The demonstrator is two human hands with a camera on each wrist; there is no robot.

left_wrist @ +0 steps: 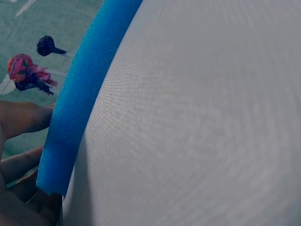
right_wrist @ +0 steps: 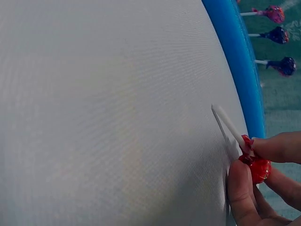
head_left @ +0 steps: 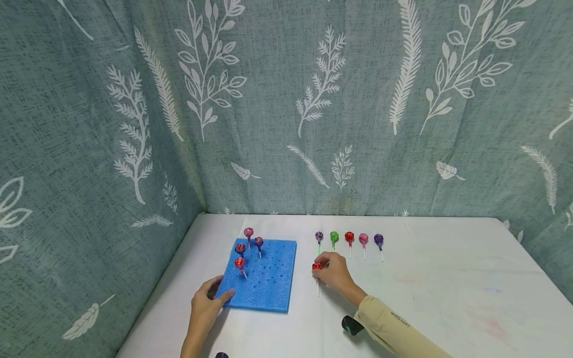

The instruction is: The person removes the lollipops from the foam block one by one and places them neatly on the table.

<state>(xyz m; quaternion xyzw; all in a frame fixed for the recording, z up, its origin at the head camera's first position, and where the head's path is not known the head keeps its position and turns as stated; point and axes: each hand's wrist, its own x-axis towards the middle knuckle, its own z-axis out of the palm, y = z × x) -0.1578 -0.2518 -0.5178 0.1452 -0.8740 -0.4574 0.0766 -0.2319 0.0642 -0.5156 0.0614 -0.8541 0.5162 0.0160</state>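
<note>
A blue foam board (head_left: 273, 296) with rows of small holes lies on the table's left part. My left hand (head_left: 207, 303) holds its near left corner, thumb on top and fingers along the side. Several wrapped lollipops stand upright in the board's left half, among them a red one (head_left: 239, 262), a pink one (head_left: 248, 232) and a dark purple one (head_left: 258, 241). Right of the board, my right hand (head_left: 334, 272) pinches a red lollipop (right_wrist: 257, 167) by its wrapped head, between thumb and fingers. Its white stick points toward the table's near side, low over the cloth.
Behind the right hand, more lollipops lie in a row: purple (head_left: 319, 235), green (head_left: 334, 236), red (head_left: 349, 235), pink (head_left: 363, 238) and dark purple (head_left: 378, 239). A black object (head_left: 352, 325) shows beside the right sleeve. A patterned green curtain (head_left: 277, 99) hangs behind the white table (head_left: 429, 298).
</note>
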